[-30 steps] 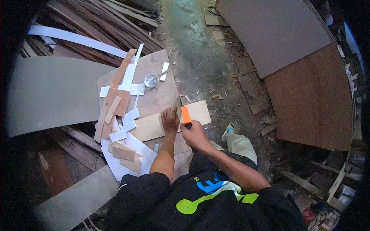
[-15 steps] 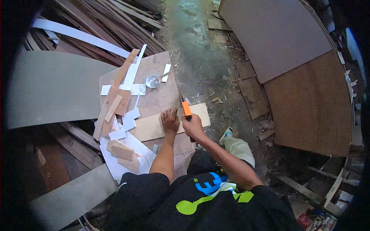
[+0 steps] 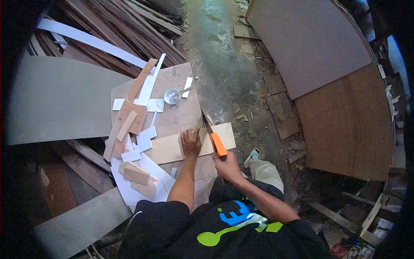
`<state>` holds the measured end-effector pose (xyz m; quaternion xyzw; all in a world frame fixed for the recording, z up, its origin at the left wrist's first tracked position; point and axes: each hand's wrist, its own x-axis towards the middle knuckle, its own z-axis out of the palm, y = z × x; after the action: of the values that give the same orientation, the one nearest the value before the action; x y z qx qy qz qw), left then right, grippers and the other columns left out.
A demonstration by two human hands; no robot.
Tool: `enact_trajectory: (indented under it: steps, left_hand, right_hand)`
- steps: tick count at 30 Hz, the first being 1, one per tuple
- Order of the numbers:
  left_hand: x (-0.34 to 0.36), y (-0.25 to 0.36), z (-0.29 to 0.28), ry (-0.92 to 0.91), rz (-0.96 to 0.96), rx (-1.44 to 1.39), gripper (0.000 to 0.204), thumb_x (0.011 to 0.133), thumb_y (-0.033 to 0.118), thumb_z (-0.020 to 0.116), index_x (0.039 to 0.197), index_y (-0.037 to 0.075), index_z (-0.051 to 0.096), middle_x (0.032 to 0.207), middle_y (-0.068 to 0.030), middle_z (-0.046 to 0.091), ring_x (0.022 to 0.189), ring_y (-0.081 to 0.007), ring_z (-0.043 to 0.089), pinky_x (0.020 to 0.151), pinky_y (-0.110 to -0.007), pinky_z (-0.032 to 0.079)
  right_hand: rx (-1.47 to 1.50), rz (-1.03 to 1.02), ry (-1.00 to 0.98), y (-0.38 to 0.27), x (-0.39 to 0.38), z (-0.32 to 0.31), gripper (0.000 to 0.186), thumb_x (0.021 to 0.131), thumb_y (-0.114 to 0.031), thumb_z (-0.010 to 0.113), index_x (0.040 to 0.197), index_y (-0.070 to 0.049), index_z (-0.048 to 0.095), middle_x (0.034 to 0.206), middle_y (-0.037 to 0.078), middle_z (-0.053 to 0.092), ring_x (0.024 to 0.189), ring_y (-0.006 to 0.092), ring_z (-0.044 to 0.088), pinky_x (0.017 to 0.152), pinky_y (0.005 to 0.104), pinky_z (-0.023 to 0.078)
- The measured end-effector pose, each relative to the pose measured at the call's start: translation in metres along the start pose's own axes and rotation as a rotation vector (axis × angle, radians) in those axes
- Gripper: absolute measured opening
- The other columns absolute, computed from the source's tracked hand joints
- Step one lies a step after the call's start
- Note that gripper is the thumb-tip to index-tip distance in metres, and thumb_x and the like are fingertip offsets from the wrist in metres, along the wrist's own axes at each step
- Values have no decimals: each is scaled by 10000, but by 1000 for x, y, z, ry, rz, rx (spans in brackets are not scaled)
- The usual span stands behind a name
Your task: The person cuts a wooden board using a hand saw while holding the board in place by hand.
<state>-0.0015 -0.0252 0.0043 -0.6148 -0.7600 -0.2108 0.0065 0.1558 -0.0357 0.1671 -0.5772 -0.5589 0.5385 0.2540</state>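
Orange-handled saw (image 3: 217, 142) across pale board (image 3: 172, 148)

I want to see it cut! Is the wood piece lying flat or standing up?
Lying flat: the pale board rests on the brown sheet, pressed by the left hand.

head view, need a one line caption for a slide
Seated on a workshop floor, left hand pressing a pale board flat while the right hand works an orange-handled saw across it.

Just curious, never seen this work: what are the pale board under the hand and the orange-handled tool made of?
The pale rectangular board looks like thin unfinished plywood or veneer: matte, light tan. The orange-handled tool seems to have a plastic handle and dark metal blade.
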Motion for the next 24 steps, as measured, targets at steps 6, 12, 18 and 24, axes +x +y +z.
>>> enact_trajectory:
  steps: [6,12,18,24]
  left_hand:
    - [0,3,1,-28,-5,-56,318,788,136,553,1106,147,556,1081,-110,520,1058,-292,473,1003,-455,317]
    - [3,4,-3,-10,19,-41,318,785,130,560,1102,145,551,1071,-106,521,1055,-289,475,999,-456,320]
    - [-1,0,7,36,32,7,319,775,136,567,1093,144,558,1072,-103,526,1051,-277,479,990,-449,331]
    - [2,3,5,17,38,-1,315,778,139,565,1093,141,562,1078,-107,525,1049,-289,478,987,-444,336]
  right_hand:
    - [126,47,-10,-15,30,16,269,852,-222,572,718,6,526,488,19,476,385,119,456,365,292,342]
    - [50,-57,50,6,11,22,258,831,-208,591,746,31,550,533,72,527,465,169,502,456,354,403]
    - [61,22,-7,-9,4,15,231,832,-175,587,746,34,543,516,61,497,463,126,481,427,344,374]
    - [73,-12,33,-5,34,17,258,848,-225,575,749,12,552,503,56,499,398,144,482,397,327,371]
